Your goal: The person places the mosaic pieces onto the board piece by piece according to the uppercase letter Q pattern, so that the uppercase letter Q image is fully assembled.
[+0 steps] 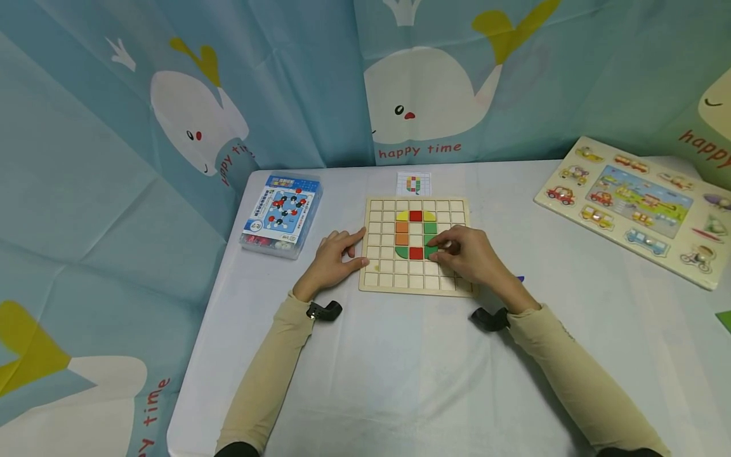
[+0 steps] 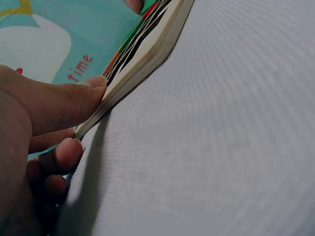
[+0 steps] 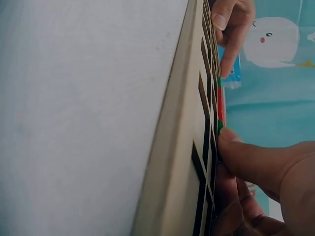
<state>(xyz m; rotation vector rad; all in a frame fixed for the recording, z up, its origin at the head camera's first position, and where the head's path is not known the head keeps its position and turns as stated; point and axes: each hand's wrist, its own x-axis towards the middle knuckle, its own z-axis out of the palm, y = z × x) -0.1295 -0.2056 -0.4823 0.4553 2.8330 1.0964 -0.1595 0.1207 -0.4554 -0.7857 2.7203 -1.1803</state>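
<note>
A wooden grid board [image 1: 385, 280] lies on the table, with flat coloured tiles forming a ring in its squares. Red tiles [image 1: 415, 253] sit at top and bottom, orange tiles [image 1: 402, 239] on the left side, green on the right, yellow at the upper corners. My left hand [image 1: 331, 261] rests thumb and index finger, spread apart, against the board's left edge. At the ring's lower right, my right hand [image 1: 473, 254] pinches a green tile [image 1: 429, 252] between thumb and index finger. The right hand partly covers the board's right side.
Behind the board lies a small pattern card [image 1: 414, 184]. To the left is a plastic box [image 1: 282, 216] with a molecule picture. A vehicle puzzle board [image 1: 634, 209] lies at the right. Something blue [image 1: 520, 278] shows beside the right wrist, and a green piece [image 1: 724, 320] at the right edge.
</note>
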